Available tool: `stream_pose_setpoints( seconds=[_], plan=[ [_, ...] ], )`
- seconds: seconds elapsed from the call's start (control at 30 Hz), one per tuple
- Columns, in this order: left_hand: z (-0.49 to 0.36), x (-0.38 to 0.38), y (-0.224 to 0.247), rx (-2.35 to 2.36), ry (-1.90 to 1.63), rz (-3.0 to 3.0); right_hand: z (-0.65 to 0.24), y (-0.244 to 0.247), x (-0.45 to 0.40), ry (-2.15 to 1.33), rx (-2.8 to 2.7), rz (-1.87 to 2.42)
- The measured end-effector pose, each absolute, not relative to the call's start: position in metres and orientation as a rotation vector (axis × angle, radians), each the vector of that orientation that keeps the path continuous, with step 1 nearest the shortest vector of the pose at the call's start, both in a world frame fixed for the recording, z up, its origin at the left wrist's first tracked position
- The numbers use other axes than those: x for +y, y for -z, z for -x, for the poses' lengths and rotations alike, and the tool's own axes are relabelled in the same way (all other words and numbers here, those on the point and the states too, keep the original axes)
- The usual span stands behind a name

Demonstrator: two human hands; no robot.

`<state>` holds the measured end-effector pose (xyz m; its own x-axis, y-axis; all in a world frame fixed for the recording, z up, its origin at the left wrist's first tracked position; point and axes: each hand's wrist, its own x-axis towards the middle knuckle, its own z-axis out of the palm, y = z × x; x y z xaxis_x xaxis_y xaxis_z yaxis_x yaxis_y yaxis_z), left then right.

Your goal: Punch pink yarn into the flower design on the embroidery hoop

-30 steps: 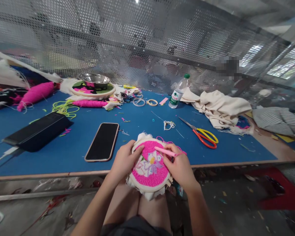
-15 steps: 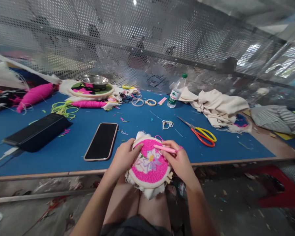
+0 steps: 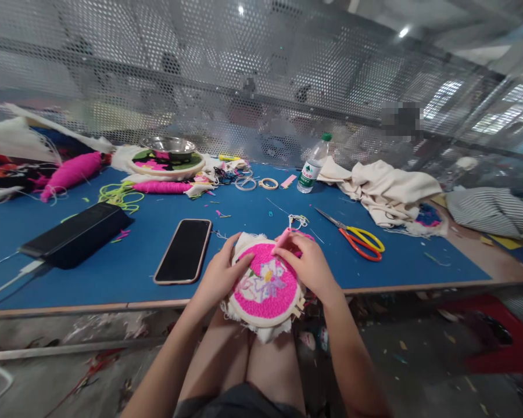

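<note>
Mesh [image 3: 200, 64] spans the background. Blue table [image 3: 253, 206] in front of it; cream cloth [image 3: 392, 183] heaped at far right. Hoop [image 3: 268, 285] held over the lap at the table's near edge, face up; pink ground with a white-and-purple flower. Left hand [image 3: 220, 267] grasps the hoop's left rim, thumb on the pink stitching. Right hand [image 3: 308, 261] pinches the pen at the hoop's upper right. Scissors [image 3: 358, 239] lie right of the hands, phone [image 3: 183, 251] left. Pink pen [image 3: 282, 240] tilted, lower end at the pink ground; cannot tell whether it pierces.
</note>
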<state>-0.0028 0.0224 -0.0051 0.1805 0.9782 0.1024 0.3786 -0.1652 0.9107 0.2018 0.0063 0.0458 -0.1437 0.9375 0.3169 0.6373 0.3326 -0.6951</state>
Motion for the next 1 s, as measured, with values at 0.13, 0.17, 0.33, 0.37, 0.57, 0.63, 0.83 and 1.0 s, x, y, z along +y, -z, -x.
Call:
stream_pose_setpoints(
  seconds=[0.13, 0.17, 0.33, 0.37, 0.57, 0.63, 0.83, 1.0],
  plan=[
    [0.0, 0.018, 0.002, 1.387, -0.996, -1.855, -0.201, -0.043, 0.004, -0.308, -1.936, 1.486],
    [-0.001, 0.017, -0.001, 1.427, -0.982, -1.95, -0.2, -0.042, 0.004, -0.311, -1.945, 1.476],
    [-0.009, 0.019, -0.025, 1.457, -1.048, -2.298, -0.202, -0.042, 0.009, -0.289, -2.011, 1.421],
    [-0.012, 0.021, -0.031, 1.322, -1.082, -2.306, -0.202, -0.042, 0.01, -0.277, -2.027, 1.417],
    [-0.031, 0.033, -0.054, 1.031, -1.032, -2.218, -0.205, -0.037, 0.007, -0.204, -2.096, 1.451],
    [-0.034, 0.034, -0.057, 1.038, -1.015, -2.229, -0.207, -0.034, 0.003, -0.187, -2.094, 1.465],
    [-0.036, 0.034, -0.057, 1.028, -0.99, -2.193, -0.21, -0.024, -0.001, -0.158, -2.068, 1.461],
    [-0.037, 0.034, -0.056, 1.006, -1.004, -2.164, -0.206, -0.02, 0.0, -0.075, -2.076, 1.439]
  ],
)
